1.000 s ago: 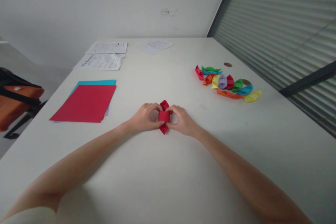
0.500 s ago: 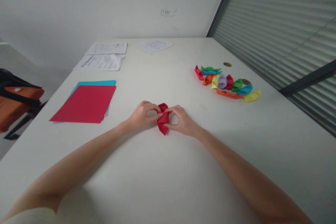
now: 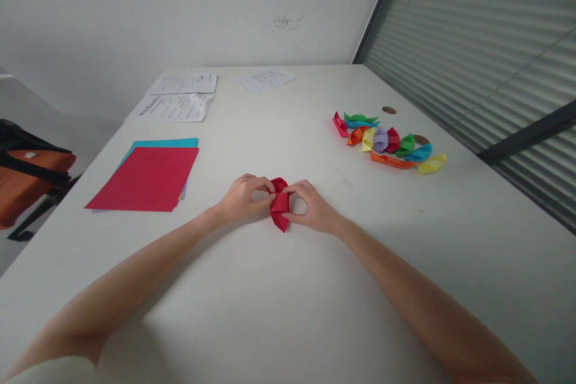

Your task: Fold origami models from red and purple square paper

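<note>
A folded red paper boat (image 3: 279,203) sits on the white table in the middle of the head view, its pointed ends toward and away from me. My left hand (image 3: 243,197) pinches its left edge between thumb and fingers. From the other side, my right hand (image 3: 312,206) grips the right edge the same way, thumb low and index finger higher. A flat band of paper crosses the middle of the folded piece between my fingertips. Parts of both side edges are hidden behind the fingers.
Left on the table (image 3: 288,312) lies a stack of coloured paper sheets (image 3: 144,179), red on top. Several folded paper boats (image 3: 380,140) of many colours cluster at the right. Printed sheets (image 3: 175,107) lie at the back, and an orange chair (image 3: 36,174) stands beyond the left edge.
Very little differs. Both hands keep hold of the red paper boat in the same place, with only a tiny shift of the left fingertips and the camera.
</note>
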### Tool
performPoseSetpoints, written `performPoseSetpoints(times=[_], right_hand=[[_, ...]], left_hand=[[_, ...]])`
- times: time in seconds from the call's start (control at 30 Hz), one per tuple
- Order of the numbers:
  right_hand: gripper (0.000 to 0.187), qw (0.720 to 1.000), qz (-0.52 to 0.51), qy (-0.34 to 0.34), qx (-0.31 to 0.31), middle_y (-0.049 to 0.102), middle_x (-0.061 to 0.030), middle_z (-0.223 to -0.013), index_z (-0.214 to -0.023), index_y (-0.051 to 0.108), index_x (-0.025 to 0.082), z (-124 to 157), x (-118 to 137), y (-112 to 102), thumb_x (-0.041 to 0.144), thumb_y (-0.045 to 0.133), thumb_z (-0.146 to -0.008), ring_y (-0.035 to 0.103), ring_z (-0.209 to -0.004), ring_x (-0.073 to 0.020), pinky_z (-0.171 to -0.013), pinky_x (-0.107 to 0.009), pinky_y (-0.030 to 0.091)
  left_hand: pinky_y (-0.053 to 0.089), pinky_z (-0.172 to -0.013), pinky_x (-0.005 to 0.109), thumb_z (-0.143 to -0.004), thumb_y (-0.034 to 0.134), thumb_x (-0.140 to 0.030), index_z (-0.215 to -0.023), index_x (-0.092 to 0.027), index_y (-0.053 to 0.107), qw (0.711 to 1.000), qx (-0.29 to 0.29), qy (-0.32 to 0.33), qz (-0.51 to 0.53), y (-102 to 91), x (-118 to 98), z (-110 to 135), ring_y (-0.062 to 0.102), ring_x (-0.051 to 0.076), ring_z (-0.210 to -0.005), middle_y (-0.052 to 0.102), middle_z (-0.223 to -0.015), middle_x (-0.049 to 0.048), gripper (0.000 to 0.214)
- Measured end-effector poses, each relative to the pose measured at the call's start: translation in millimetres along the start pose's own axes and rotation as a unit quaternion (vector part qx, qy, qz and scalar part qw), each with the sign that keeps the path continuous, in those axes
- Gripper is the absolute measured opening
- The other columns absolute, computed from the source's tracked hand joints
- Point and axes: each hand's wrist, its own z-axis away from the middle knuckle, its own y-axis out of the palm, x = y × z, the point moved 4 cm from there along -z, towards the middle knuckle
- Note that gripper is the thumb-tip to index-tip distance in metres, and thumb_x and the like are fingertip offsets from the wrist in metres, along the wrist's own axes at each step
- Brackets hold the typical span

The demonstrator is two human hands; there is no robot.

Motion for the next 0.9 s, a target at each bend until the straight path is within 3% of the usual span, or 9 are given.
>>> performPoseSetpoints(times=[0.13, 0.33, 0.47, 0.53, 0.6, 0.7, 0.77, 0.9], right_hand=[[0.040, 1.000, 0.004, -0.016, -0.014, 0.059, -0.0066, -0.106, -0.111, 0.055, 0.025, 0, 0, 0, 0.028, 0.073, -0.076, 0.054, -0.104, -0.0240, -0.093, -0.044, 0.046], [0.042, 1.000, -0.003, -0.014, -0.015, 0.059, -0.0071, -0.106, -0.113, 0.054, 0.026, 1, 0, 0, 0.028, 0.074, -0.076, 0.054, -0.106, -0.0242, -0.092, -0.044, 0.046], [0.044, 1.000, -0.003, -0.017, -0.014, 0.059, -0.0077, -0.107, -0.115, 0.053, 0.025, 1, -1, 1, 0.030, 0.073, -0.077, 0.054, -0.105, -0.0242, -0.093, -0.045, 0.046], [0.045, 1.000, -0.005, -0.020, -0.022, 0.060, -0.0079, -0.107, -0.116, 0.053, 0.025, 1, -1, 0, 0.033, 0.074, -0.077, 0.054, -0.104, -0.0245, -0.093, -0.045, 0.046], [0.042, 0.999, -0.009, -0.028, -0.040, 0.060, -0.0079, -0.107, -0.114, 0.054, 0.025, 1, 2, -3, 0.037, 0.072, -0.078, 0.053, -0.104, -0.0247, -0.094, -0.045, 0.045], [0.030, 0.997, -0.004, -0.041, -0.065, 0.061, -0.0075, -0.109, -0.109, 0.056, 0.025, 0, 9, -7, 0.038, 0.066, -0.083, 0.052, -0.106, -0.0246, -0.097, -0.046, 0.043], [0.024, 0.996, 0.002, -0.038, -0.081, 0.059, -0.0077, -0.111, -0.106, 0.059, 0.025, 0, 14, -8, 0.037, 0.063, -0.086, 0.051, -0.108, -0.0248, -0.099, -0.047, 0.042], [0.018, 0.992, -0.005, -0.005, -0.125, 0.051, -0.0091, -0.112, -0.102, 0.063, 0.025, 0, 20, -8, 0.036, 0.060, -0.088, 0.049, -0.114, -0.0254, -0.100, -0.047, 0.043]], left_hand=[[0.049, -0.085, 0.030, -0.086, 0.055, -0.027, -0.091, -0.020, 0.066, 0.999, 0.011, -0.002, 0.039, 1.2, -4, 0, 0.068, 0.016, -0.083, 0.073, -0.089, 0.0013, 0.014], [0.052, -0.068, 0.023, -0.087, 0.051, -0.024, -0.089, -0.018, 0.065, 0.995, 0.016, -0.055, 0.086, 1.2, -6, -1, 0.067, 0.015, -0.079, 0.073, -0.085, 0.0014, 0.016], [0.053, -0.072, 0.027, -0.087, 0.052, -0.026, -0.087, -0.018, 0.065, 0.996, 0.001, -0.063, 0.056, 2.2, -4, 0, 0.067, 0.016, -0.079, 0.072, -0.083, 0.0025, 0.015], [0.054, -0.079, 0.030, -0.087, 0.054, -0.028, -0.089, -0.019, 0.064, 0.993, -0.013, -0.073, 0.090, 3.8, -3, 1, 0.068, 0.018, -0.085, 0.073, -0.088, 0.0039, 0.014], [0.054, -0.084, 0.032, -0.086, 0.058, -0.029, -0.104, -0.019, 0.060, 0.980, -0.025, -0.084, 0.179, 7.0, -5, 3, 0.069, 0.019, -0.093, 0.073, -0.099, 0.0062, 0.020], [0.056, -0.085, 0.037, -0.083, 0.065, -0.029, -0.129, -0.021, 0.044, 0.931, -0.021, -0.114, 0.346, 15.0, -9, 5, 0.070, 0.021, -0.096, 0.071, -0.112, 0.0115, 0.052], [0.056, -0.087, 0.039, -0.080, 0.069, -0.030, -0.127, -0.017, 0.049, 0.905, -0.024, -0.137, 0.401, 18.8, -11, 6, 0.070, 0.023, -0.097, 0.070, -0.113, 0.0146, 0.053], [0.053, -0.096, 0.041, -0.079, 0.071, -0.035, -0.112, -0.012, 0.064, 0.894, -0.033, -0.150, 0.421, 21.5, -14, 5, 0.067, 0.025, -0.105, 0.070, -0.115, 0.0149, 0.041]])
